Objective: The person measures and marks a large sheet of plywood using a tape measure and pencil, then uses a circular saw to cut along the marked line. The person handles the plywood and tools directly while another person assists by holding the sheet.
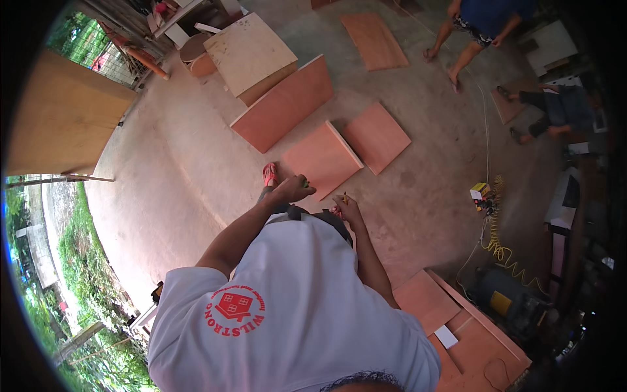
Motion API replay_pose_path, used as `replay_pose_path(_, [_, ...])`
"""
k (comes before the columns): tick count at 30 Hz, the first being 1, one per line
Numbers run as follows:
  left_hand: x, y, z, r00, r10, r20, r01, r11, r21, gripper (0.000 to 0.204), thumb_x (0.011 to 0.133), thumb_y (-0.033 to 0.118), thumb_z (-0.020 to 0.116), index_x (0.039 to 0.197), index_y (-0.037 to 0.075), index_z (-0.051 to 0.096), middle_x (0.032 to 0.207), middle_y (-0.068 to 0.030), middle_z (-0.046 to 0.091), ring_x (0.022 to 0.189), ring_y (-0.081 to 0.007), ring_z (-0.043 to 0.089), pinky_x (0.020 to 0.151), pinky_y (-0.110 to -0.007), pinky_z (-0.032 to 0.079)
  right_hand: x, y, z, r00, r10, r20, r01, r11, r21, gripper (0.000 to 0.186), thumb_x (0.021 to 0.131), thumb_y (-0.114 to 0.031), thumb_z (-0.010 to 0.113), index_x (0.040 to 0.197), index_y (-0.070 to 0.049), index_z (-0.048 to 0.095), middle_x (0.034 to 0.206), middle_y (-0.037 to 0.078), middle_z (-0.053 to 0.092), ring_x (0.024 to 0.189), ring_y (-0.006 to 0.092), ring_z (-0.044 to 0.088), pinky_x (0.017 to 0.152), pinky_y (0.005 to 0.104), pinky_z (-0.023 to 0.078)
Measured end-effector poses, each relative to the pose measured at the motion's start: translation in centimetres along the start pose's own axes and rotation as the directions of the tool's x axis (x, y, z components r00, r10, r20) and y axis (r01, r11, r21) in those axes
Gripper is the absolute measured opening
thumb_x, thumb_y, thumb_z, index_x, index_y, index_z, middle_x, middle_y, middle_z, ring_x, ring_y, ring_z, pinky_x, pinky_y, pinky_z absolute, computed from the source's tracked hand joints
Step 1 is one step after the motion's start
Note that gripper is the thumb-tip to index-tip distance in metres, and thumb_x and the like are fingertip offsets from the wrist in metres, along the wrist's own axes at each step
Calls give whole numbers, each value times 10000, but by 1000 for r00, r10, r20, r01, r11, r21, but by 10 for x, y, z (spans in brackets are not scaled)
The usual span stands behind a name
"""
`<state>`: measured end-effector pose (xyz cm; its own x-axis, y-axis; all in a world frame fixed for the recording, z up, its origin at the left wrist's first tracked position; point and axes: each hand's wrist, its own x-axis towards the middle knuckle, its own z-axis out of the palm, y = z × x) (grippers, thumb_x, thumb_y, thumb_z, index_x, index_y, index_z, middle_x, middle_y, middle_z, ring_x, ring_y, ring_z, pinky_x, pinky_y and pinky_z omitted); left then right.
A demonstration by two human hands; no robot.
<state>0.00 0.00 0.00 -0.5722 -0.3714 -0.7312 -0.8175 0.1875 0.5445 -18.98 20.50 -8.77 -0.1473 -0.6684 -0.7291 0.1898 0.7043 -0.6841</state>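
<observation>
My left hand (296,189) is closed in front of my waist, with a small green thing (305,184) showing at its fingers; its kind is too small to tell. To the right, my right hand (349,210) pinches a thin yellow stick that looks like a pencil (345,196). Just beyond both hands a reddish plywood panel (317,160) lies on the floor, with a pale strip along its far right edge. Beside that strip is a second plywood panel (385,134). Neither hand touches the panels.
Farther off are a long plywood panel (284,108), a pale-topped box (251,55) and another board (375,42). One person (486,23) stands at far right; another (562,108) is nearby. A yellow coiled hose (499,251) and plywood pieces (424,300) lie at right.
</observation>
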Motion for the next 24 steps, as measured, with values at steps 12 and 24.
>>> replay_pose_path(12, [41,-48,-85,959,277,60,-280,958,58,927,751,497,826,1335,-95,416,1285,-392,546,1222,-555,557,1039,-570,476,53,-161,131,980,157,121,-190,914,358,495,981,-638,599,1132,-170,540,752,-81,494,543,11,407,446,199,298])
replay_pose_path(24, [62,-42,-131,876,345,336,-310,938,-155,939,838,543,800,1493,-15,423,1304,-254,640,1268,-378,605,1075,-469,465,69,-134,119,934,356,-23,-297,814,499,543,867,-150,656,1381,-77,498,1063,73,638,1007,180,653,832,339,560])
